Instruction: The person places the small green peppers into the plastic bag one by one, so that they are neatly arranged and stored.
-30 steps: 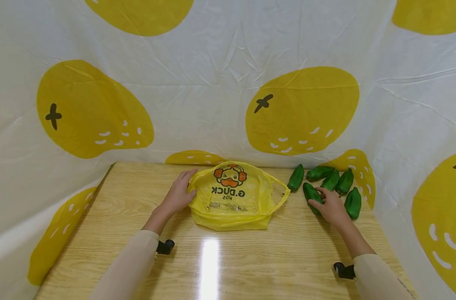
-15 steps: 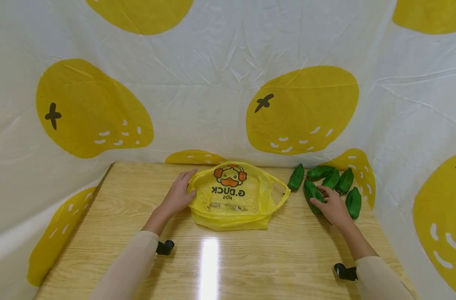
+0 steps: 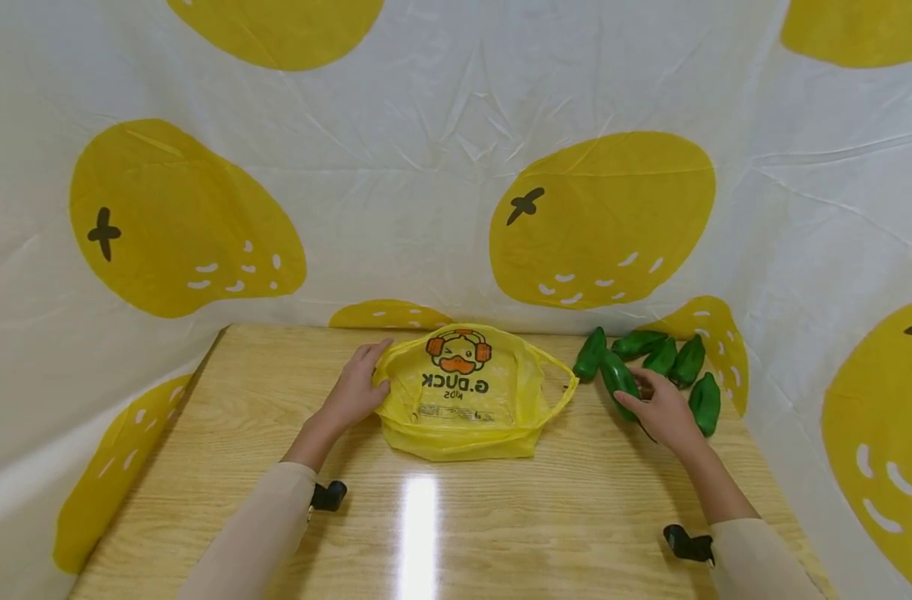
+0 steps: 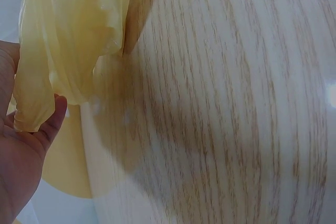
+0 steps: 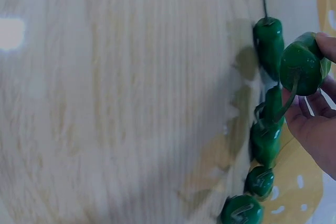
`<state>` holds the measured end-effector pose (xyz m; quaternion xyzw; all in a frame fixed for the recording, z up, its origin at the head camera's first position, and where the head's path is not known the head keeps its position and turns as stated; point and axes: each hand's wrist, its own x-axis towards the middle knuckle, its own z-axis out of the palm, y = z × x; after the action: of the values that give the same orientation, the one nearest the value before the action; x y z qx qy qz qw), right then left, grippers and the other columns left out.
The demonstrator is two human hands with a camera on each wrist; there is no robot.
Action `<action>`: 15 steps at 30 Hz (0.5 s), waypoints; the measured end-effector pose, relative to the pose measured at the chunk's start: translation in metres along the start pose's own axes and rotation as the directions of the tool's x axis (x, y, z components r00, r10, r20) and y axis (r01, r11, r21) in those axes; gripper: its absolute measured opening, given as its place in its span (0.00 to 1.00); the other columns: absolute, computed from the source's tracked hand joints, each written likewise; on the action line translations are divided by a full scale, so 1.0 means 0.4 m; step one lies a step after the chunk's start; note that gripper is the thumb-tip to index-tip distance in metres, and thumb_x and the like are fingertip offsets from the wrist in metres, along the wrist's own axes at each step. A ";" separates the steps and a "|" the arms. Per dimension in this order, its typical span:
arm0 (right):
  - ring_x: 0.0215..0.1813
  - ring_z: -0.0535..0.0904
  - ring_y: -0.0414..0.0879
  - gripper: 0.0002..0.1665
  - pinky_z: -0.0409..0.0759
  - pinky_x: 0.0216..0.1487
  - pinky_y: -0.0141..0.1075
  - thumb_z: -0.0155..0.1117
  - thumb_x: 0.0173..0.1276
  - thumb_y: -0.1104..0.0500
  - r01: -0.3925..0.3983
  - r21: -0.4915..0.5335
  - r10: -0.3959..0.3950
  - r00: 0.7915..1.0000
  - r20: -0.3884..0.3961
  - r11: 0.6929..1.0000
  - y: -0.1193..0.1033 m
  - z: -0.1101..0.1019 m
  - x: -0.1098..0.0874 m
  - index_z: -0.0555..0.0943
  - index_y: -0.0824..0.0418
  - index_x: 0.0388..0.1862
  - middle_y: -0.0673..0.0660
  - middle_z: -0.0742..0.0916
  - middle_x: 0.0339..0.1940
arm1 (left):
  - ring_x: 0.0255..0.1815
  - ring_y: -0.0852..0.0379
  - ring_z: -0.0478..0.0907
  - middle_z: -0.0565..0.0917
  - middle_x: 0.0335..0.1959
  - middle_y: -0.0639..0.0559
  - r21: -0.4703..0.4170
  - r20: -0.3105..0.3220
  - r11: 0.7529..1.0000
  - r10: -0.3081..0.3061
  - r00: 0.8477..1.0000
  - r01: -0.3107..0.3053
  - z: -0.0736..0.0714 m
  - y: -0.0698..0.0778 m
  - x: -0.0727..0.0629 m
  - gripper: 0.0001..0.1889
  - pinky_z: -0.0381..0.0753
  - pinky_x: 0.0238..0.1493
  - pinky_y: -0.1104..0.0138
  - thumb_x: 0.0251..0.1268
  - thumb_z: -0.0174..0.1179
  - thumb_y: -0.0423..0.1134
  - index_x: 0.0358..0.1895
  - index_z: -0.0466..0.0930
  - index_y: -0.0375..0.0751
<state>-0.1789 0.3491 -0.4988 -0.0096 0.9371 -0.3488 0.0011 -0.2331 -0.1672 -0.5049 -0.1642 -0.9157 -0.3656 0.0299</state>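
My left hand (image 3: 355, 387) grips the left edge of a yellow plastic bag (image 3: 456, 442) printed with a duck. In the left wrist view the thin film of the bag (image 4: 79, 30) hangs between thumb and fingers. At the right, my right hand (image 3: 662, 412) holds a green pepper (image 3: 619, 380) between thumb and fingers. The right wrist view shows this pepper (image 5: 300, 67) raised off the table, its stem towards the camera. Several more green peppers lie behind and beside that hand, among them one pepper (image 3: 590, 357) just left of the held one.
The wooden table (image 3: 501, 525) reaches back to a white cloth wall (image 3: 396, 217) with yellow fruit prints. Cloth also hangs at the left and right sides. A bright light reflection lies on the table in front of the bag.
The right hand has lifted the pepper and shifted it slightly left and back, towards the leftmost pepper. The left hand and the bag have stayed in place.
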 end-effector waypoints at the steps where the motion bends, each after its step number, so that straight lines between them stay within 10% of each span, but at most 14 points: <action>1: 0.61 0.79 0.70 0.42 0.84 0.52 0.57 0.60 0.78 0.43 -0.003 0.006 0.003 1.000 0.002 1.000 -0.006 -0.002 -0.001 0.65 0.71 0.77 0.73 0.79 0.64 | 0.58 0.40 0.78 0.70 0.70 0.33 0.000 0.001 1.000 0.001 1.000 -0.001 0.000 0.001 -0.001 0.40 0.83 0.54 0.49 0.66 0.63 0.28 0.81 0.61 0.45; 15: 0.68 0.73 0.68 0.46 0.80 0.59 0.61 0.61 0.75 0.37 -0.020 0.075 0.016 0.998 0.054 0.997 -0.096 -0.025 -0.007 0.62 0.66 0.78 0.72 0.74 0.71 | 0.52 0.42 0.77 0.70 0.70 0.31 0.009 0.007 1.000 0.003 1.000 -0.003 -0.012 0.013 -0.005 0.39 0.82 0.51 0.50 0.67 0.62 0.28 0.81 0.61 0.42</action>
<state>-0.1755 0.3267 -0.4664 -0.0106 0.9230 -0.3835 0.0295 -0.2297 -0.1675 -0.4981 -0.1665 -0.9172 -0.3610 0.0277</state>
